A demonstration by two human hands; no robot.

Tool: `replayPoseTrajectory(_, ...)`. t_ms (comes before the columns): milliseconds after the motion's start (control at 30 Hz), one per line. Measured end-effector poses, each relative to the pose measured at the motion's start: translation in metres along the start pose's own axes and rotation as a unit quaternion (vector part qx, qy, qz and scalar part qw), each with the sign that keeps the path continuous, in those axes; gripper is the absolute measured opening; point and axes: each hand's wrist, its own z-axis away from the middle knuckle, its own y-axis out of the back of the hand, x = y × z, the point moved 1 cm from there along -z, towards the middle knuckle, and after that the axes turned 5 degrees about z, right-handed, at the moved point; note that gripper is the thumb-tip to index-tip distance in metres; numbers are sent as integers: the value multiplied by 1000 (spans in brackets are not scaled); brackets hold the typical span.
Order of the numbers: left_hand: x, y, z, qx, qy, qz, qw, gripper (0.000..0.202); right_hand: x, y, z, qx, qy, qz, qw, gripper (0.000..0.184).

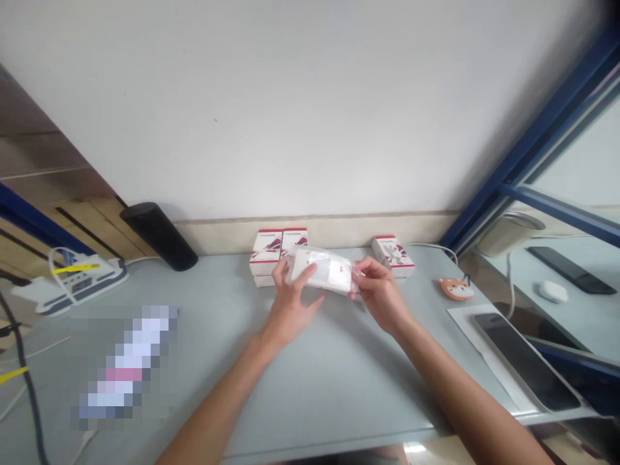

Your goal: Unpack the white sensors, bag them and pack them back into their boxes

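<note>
- The white packet (322, 271), in clear plastic wrap, is held above the table at the centre of the frame, slightly tilted. A small red mark shows near its right end; the print is too blurred to read.
- The left hand (290, 302) grips its left part, with the thumb laid across the front; the fingertips behind the packet are hidden.
- The right hand (380, 292) pinches the right end of the wrap between thumb and fingers; some of these fingers are covered by the others.
- Behind the left hand, two red-and-white boxes (266, 248) stand side by side against the wall (290, 116). Their lower parts are partly hidden by the hand and the packet, and something white shows below them.
- Another red-and-white box (394, 255) is just behind the right hand; its lettering is too small to read.
- At the right of the frame there are an orange animal-face case (456, 289) and a dark smartphone (527, 361), lying partly on a white sheet (479, 336).
- At the left, a black cylinder (159, 236) leans near a power strip (80, 285).
- At the lower left, a pixelated patch covers something on the table (208, 342); I cannot tell what.
- Both forearms are cut off by the bottom edge.
</note>
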Motion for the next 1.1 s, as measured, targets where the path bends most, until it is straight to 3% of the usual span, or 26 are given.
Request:
replayPoseTrajectory(67, -3, 5, -1, 58, -37, -35, 997, 63, 0, 0, -1, -29, -52, -3, 998, 25)
replayPoseTrajectory(133, -5, 10, -5, 88, -9, -3, 996, 49, 2, 0, -2, -40, -86, 14, 995, 26)
replayPoseTrajectory(200, -7, 16, -10, 64, 64, 74, 993, 39, 4, 2, -3, -32, -79, 59, 995, 26)
replayPoseTrajectory(300, -8, 22, -16, 24, 150, 172, 973, 39, 9, 7, -5, 6, -21, 168, 986, 27)
replayPoseTrajectory(467, -3, 21, -18, -42, 155, 172, 972, 33, 8, 10, -5, 53, 52, 329, 941, 22)
replayPoseTrajectory(633, 5, 20, -20, -72, 174, 191, 963, 39, 5, 16, -13, 75, 82, 335, 935, 25)
replayPoseTrajectory(767, 6, 18, -20, -69, 239, 209, 946, 51, 7, 19, -18, 52, 102, 320, 941, 29)
replayPoseTrajectory(900, 3, 14, -22, -38, 333, 296, 894, 49, 8, 18, -15, 45, 148, 368, 917, 26)
replayPoseTrajectory(1000, 4, 14, -24, -98, 410, 351, 836, 53, 9, 17, -14, 31, 167, 398, 901, 22)
replayPoseTrajectory(1100, 10, 19, -26, -170, 458, 445, 750, 58, 13, 17, -14, 17, 147, 361, 921, 26)
